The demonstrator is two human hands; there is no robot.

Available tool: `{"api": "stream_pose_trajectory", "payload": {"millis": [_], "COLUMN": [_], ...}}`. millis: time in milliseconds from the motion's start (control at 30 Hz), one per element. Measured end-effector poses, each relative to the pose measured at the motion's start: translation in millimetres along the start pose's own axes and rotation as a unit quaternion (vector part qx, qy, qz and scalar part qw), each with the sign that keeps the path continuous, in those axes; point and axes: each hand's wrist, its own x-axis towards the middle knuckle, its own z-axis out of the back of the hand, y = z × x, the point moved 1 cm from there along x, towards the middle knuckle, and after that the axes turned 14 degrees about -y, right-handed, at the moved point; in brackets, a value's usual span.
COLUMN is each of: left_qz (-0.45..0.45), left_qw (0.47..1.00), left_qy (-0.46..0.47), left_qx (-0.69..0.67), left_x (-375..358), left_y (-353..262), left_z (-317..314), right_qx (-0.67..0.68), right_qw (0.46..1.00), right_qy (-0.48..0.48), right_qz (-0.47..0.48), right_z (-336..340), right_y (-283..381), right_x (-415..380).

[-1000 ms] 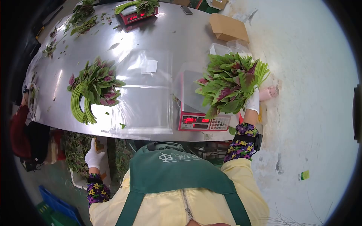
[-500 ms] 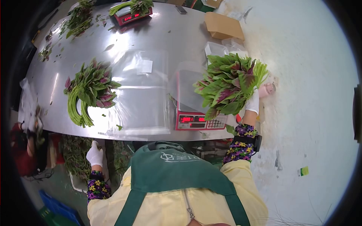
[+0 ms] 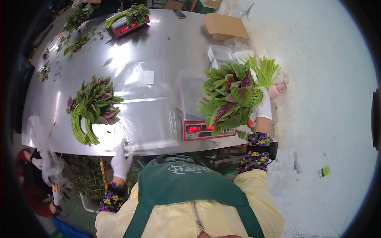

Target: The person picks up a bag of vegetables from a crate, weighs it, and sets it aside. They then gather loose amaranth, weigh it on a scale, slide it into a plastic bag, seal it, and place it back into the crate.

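My right hand (image 3: 263, 106), in a white glove, is closed round the stems of a bunch of red-and-green amaranth (image 3: 228, 95). The leaves hang left over the red digital scale (image 3: 190, 135), hiding part of its plate and keypad; the stems point up and right. My left hand (image 3: 121, 163), also gloved, is at the table's front edge with its fingers partly extended, close to the lower edge of the clear plastic bags (image 3: 152, 125) and a small leaf scrap. Another amaranth bunch (image 3: 95, 101) lies left of the bags, its stems curved.
A second scale (image 3: 127, 28) carries greens at the back. A cardboard box (image 3: 226, 27), white trays (image 3: 220, 53) and a pink bottle (image 3: 278, 89) are on the right. A phone (image 3: 179, 14) lies at the far edge. At left, another person's gloved hands (image 3: 57, 194) are beside clear plastic.
My left hand has risen from beside the crate below the table to the table's front edge. The bunch in my right hand has turned slightly. The other person's hands and plastic have moved further into view.
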Motion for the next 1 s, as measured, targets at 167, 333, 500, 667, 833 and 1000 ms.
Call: {"api": "stream_pose_trajectory", "payload": {"millis": [167, 333, 500, 667, 833, 1000], "left_qz": [0.022, 0.050, 0.190, 0.217, -0.151, -0.565], "left_qw": [0.914, 0.906, 0.889, 0.863, 0.914, 0.825], "left_qy": [0.171, 0.026, 0.092, 0.077, -0.229, 0.001], "left_qx": [-0.368, -0.419, -0.407, -0.449, -0.298, 0.001], "left_x": [43, 109, 133, 109, 117, 157], "left_y": [-53, -138, -177, -186, -227, -273], "left_z": [-54, -119, -169, -176, -111, -121], "right_qx": [-0.071, -0.449, -0.485, -0.707, -0.642, -0.645], "right_qw": [0.995, 0.724, 0.469, 0.353, 0.385, 0.411], "right_qy": [0.062, -0.090, -0.029, 0.094, 0.123, 0.130], "right_qz": [0.026, 0.515, 0.738, 0.605, 0.651, 0.631], "right_z": [2, -86, -100, -25, -24, -19], "right_y": [19, 68, -22, -170, -170, -168], "right_x": [37, -13, -4, 19, 22, 16]}}
